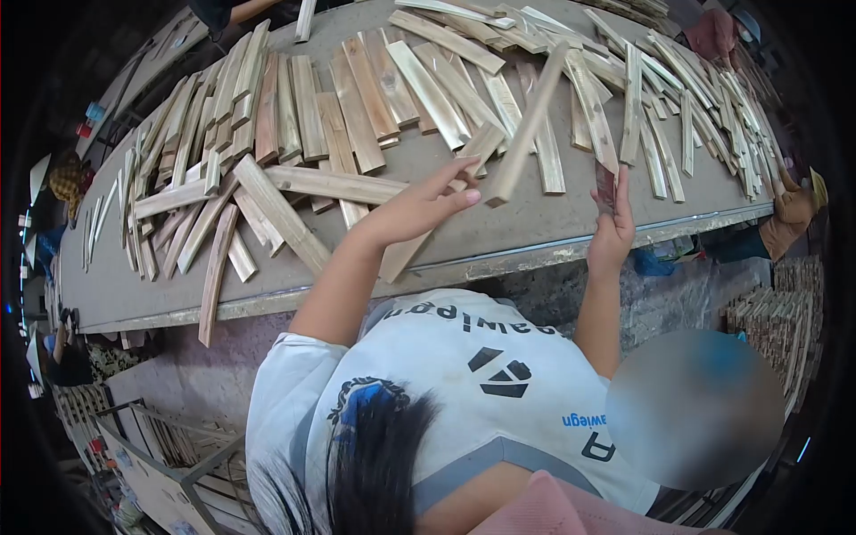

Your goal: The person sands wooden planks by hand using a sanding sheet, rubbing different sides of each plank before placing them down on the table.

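My left hand is over the near part of the table, thumb and fingers apart. Just beyond its fingertips a long wooden stick stands tilted, its near end beside the hand but apart from it. Behind the fingers is a short wood piece, partly hidden. My right hand, near the table edge, is closed around a dark reddish-brown flat piece. A pale wooden slat extends away directly above that piece; I cannot tell whether the two are joined.
Many wooden slats lie across the grey table, with a loose pile at the right. One slat overhangs the front edge. Other people are around the table. Stacked wood stands right, a metal-framed cart lower left.
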Tool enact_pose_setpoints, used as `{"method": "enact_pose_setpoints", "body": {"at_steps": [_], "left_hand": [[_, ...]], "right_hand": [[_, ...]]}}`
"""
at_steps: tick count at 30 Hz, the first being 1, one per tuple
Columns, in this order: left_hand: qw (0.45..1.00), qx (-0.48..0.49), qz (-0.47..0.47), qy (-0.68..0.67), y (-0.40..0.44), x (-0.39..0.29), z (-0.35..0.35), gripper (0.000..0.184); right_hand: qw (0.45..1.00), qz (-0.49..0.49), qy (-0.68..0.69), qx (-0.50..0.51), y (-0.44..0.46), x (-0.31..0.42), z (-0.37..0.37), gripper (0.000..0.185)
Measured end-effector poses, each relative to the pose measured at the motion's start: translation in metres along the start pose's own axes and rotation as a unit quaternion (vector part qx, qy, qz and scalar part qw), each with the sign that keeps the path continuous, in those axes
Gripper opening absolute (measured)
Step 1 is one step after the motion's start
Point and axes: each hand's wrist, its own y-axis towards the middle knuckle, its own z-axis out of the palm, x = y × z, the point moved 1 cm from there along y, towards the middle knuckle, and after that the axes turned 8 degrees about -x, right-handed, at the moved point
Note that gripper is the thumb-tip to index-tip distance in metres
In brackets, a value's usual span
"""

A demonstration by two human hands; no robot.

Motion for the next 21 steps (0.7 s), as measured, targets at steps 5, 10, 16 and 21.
{"method": "enact_pose_setpoints", "body": {"at_steps": [5,10,16,21], "left_hand": [[0.788,0.026,-0.216,0.576,-0.010,0.053,0.011,0.068],[0.805,0.002,-0.154,0.573,-0.040,0.101,0.007,0.063],[0.895,-0.076,-0.277,0.341,-0.059,0.085,0.013,0.046],[0.963,-0.124,-0.214,0.109,-0.065,0.057,0.027,0.080]], "right_hand": [[0.988,0.031,-0.140,-0.054,-0.007,-0.023,-0.038,0.080],[0.984,0.145,-0.100,-0.010,-0.022,-0.082,-0.045,0.082],[0.925,-0.028,-0.197,0.325,-0.027,-0.085,0.061,0.081],[0.798,-0.294,-0.242,0.467,-0.028,-0.071,0.118,0.072]]}}
